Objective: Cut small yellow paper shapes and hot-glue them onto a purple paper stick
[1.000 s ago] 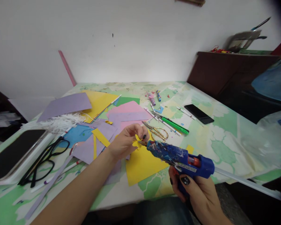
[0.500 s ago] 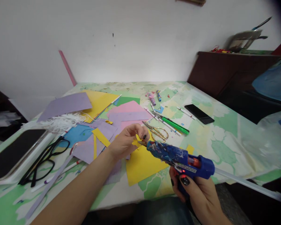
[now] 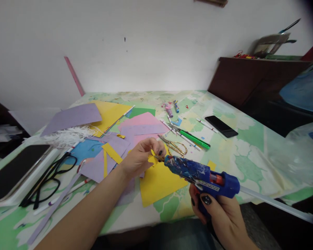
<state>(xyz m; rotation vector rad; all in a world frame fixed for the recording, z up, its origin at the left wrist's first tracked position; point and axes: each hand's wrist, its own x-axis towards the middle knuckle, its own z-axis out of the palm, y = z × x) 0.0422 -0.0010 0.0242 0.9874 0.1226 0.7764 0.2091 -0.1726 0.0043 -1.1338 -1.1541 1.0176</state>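
Between the fingertips of my left hand is a small yellow paper flower, its petals partly hidden by the fingers. My right hand is wrapped around the handle of a blue hot glue gun, smeared with old glue and showing a red light. A long whitish glue stick juts from the gun's back end. The nozzle points left and meets the flower, or comes very close to it. Beneath both lies a sheet of yellow paper. Gold-handled scissors rest just behind.
A green utility knife and several white markers lie beyond the scissors. A black phone is at right. Black glasses, a tablet-like device, white string and purple paper crowd the left side.
Both hands stay almost in place. The flower has tilted slightly in the left fingers, while the glue gun's nozzle remains at it.
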